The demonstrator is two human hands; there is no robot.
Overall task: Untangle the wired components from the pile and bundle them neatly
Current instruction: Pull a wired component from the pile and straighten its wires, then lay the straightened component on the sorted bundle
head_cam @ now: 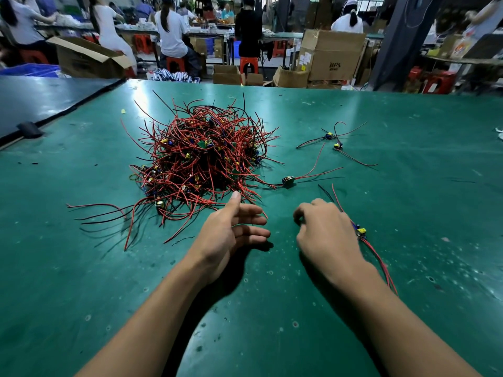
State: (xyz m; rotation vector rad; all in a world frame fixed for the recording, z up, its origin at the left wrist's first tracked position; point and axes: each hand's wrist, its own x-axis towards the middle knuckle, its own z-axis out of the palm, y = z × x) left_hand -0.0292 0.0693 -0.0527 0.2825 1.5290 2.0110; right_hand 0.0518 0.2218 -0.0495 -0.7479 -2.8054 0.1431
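Observation:
A tangled pile of red and black wired components (202,159) lies on the green table (408,186), left of centre. My left hand (234,232) hovers just in front of the pile, fingers straight and thumb raised, holding nothing. My right hand (324,235) is to its right, back up, with its fingers curled down toward the table. One wired component (361,232) with a small board lies against that hand's outer edge, and its wires run under the hand. The palm side is hidden, so I cannot tell whether the hand grips it.
Three loose wired components lie apart from the pile: one (288,181) just beyond my hands and two (333,140) farther right. A dark table (40,99) adjoins on the left. Beyond the far edge are cardboard boxes (332,55), red stools and seated workers.

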